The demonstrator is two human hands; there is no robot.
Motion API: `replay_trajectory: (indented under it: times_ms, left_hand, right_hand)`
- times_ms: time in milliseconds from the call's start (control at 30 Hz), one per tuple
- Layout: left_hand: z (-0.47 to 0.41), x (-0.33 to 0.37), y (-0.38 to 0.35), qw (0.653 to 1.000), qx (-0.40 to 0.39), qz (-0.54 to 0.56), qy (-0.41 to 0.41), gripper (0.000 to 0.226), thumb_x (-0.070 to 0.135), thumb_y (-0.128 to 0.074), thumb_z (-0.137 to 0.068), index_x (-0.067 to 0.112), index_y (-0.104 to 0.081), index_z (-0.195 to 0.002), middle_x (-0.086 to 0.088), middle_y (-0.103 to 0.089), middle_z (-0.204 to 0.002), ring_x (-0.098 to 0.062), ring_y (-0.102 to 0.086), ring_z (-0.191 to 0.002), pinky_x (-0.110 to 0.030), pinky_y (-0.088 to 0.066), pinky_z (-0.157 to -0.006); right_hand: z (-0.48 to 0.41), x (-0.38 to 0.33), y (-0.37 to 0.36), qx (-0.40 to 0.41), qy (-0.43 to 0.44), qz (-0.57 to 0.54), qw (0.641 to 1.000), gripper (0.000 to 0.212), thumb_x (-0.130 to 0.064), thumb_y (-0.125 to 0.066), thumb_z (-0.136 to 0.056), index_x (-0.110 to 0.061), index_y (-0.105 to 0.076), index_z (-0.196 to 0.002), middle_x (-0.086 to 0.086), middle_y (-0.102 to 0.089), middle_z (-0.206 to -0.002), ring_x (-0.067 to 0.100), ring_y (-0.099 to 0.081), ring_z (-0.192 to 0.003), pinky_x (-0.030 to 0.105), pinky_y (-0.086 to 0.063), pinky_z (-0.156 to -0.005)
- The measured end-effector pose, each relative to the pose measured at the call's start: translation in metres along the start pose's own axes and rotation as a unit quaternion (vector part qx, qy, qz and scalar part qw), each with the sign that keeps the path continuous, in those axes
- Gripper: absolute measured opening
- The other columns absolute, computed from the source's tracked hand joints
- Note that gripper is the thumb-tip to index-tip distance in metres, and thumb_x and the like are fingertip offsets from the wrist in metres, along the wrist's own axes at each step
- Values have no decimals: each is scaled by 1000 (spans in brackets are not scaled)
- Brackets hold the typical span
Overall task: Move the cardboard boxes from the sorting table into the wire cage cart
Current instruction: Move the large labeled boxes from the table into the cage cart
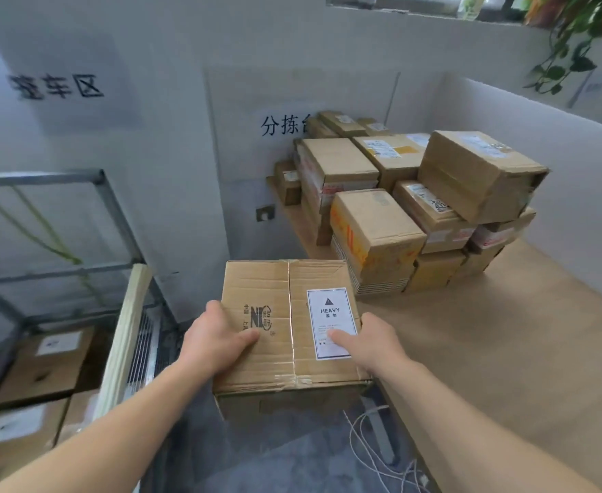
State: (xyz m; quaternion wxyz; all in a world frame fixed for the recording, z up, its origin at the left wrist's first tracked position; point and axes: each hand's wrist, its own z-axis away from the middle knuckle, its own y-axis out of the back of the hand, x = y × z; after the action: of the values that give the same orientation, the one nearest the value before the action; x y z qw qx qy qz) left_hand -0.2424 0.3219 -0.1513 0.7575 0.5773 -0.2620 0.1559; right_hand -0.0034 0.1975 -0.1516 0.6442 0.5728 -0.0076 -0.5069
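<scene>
The person held one box [274, 279] with both hands. The left hand [217, 339] gripped its left side and the right hand [374, 345] gripped its right side. Each thumb lay on top, and the fingers curled over the edges. Two hands made sense, because the white label [331, 323] on the lid said HEAVY. A hand on each side probably kept the box level.

The box was at the near left corner of the worktop [505, 332], with its front sticking out over the floor. I could not tell if its bottom touched the worktop. It was between the pile of boxes [399, 193] at the back of the worktop and the cart [43, 177] on the left. The cart already had other boxes [43, 364] low down inside, so this box probably had to go left and down. Loose wires [374, 450] lay on the floor near the worktop, and feet could catch on them.
</scene>
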Motion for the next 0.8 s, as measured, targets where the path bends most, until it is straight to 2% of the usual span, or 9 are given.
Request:
replay_trajectory:
  times_ms: [100, 200, 300, 367, 500, 600, 667, 800]
  left_hand:
    - [1, -19, 26, 999, 33, 16, 33, 66, 59, -80, -70, 19, -41, -105, 4, -53, -96, -28, -60, -100, -35, -43, -74]
    - [6, -33, 50, 995, 68, 46, 61, 66, 57, -82, -69, 18, -46, -107, 6, -55, -96, -22, -56, -92, -35, -44, -73]
    - [12, -43, 73, 988, 110, 68, 90, 62, 53, -84, -69, 21, -45, -104, 11, -51, -86, -18, -51, -85, -33, -39, -71]
    - [14, -47, 88, 983, 137, 68, 107, 62, 54, -83, -69, 21, -43, -104, 10, -51, -87, -18, -51, -86, -33, -40, -73]
    - [21, -53, 108, 972, 174, 64, 145, 65, 55, -82, -72, 16, -46, -110, 6, -55, -96, -19, -52, -89, -34, -41, -73]
    - [23, -58, 117, 963, 198, 74, 165, 66, 53, -83, -72, 15, -48, -113, 6, -55, -95, -19, -55, -91, -34, -43, -75]
    - [24, -61, 123, 958, 212, 75, 180, 68, 53, -83, -73, 14, -48, -115, 4, -57, -98, -21, -58, -94, -35, -47, -77]
    - [26, -73, 130, 947, 229, 84, 210, 69, 54, -82, -73, 13, -48, -117, 1, -62, -106, -24, -62, -101, -41, -53, -85]
  right_hand:
    - [-9, -34, -9, -11, 47, 27, 998, 40, -55, -72, -81, -21, -55, -93, -8, -61, -93, 14, -59, -87, 35, -48, -72]
    - [-18, -69, -13, -21, 105, 45, 993, 36, -56, -70, -83, -25, -51, -84, -14, -55, -85, 4, -52, -76, 27, -38, -58]
    - [-25, -104, -17, -37, 151, 54, 986, 36, -57, -69, -83, -25, -53, -86, -15, -55, -84, 1, -50, -74, 22, -34, -54]
    - [-29, -125, -19, -45, 182, 56, 981, 35, -56, -69, -84, -25, -54, -87, -15, -56, -84, 0, -50, -74, 21, -33, -54]
    - [-36, -161, -23, -70, 245, 73, 964, 33, -56, -66, -86, -26, -53, -86, -14, -57, -85, 4, -54, -76, 26, -38, -60]
    - [-43, -184, -29, -96, 278, 78, 953, 36, -55, -65, -86, -23, -56, -99, -8, -62, -96, 14, -60, -88, 34, -50, -75]
    - [-46, -199, -34, -100, 296, 90, 946, 42, -55, -65, -86, -20, -56, -107, -4, -64, -103, 21, -62, -96, 39, -51, -83]
    - [-52, -223, -53, -112, 321, 102, 935, 42, -53, -65, -84, -18, -57, -106, -2, -63, -102, 23, -60, -96, 36, -47, -78]
